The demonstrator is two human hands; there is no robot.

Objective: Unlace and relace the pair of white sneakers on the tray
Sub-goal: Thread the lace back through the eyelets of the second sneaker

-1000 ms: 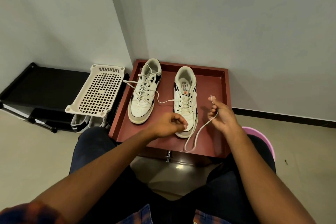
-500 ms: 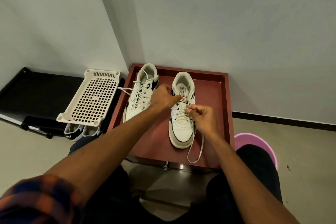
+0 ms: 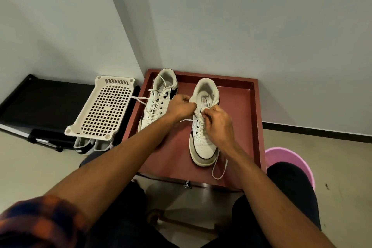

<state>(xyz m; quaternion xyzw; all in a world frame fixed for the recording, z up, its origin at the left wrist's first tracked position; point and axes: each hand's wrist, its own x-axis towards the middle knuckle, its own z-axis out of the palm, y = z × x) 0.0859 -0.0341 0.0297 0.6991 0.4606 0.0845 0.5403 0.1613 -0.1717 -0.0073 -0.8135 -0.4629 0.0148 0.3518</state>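
Two white sneakers stand on a dark red tray point(image 3: 249, 110). The left sneaker point(image 3: 159, 98) is laced, with loose lace ends trailing off its left side. The right sneaker point(image 3: 203, 147) has its upper eyelets under my hands. My left hand point(image 3: 180, 107) grips the left edge of that shoe's opening beside the tongue. My right hand point(image 3: 218, 121) pinches the white lace point(image 3: 219, 171) at an eyelet near the tongue. A loop of that lace hangs past the shoe's toe over the tray's front edge.
A white perforated plastic rack point(image 3: 104, 108) leans to the left of the tray over another pair of shoes point(image 3: 88, 146). A black shelf point(image 3: 40, 102) lies further left. A pink tub point(image 3: 291, 161) sits by my right knee. Walls meet in a corner behind the tray.
Both hands moved from the tray's front up to the right sneaker's tongue. My right hand brought the lace end to an eyelet, and the view tilted closer to the tray.
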